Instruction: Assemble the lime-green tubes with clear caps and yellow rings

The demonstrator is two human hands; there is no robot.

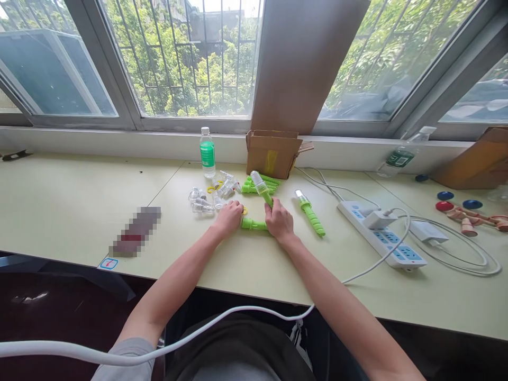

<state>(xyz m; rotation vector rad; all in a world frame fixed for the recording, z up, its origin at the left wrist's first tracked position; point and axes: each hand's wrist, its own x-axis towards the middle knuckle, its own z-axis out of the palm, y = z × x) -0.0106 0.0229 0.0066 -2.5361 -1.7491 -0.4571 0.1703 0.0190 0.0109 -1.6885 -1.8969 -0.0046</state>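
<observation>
right hand (280,219) closed round a green wand (264,191), clear tip (257,180) slanting left toward the tabletop's (79,206) back edge; left hand (229,218), its hold unclear, rests just beside clear caps (203,206).

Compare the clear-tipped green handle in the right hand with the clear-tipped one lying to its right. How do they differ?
The held green handle is gripped in the right hand; the lying green handle rests untouched on the table. The hand covers the held green handle's lower part, while the lying green handle shows its ridged grip. Both are green with clear tips.
</observation>
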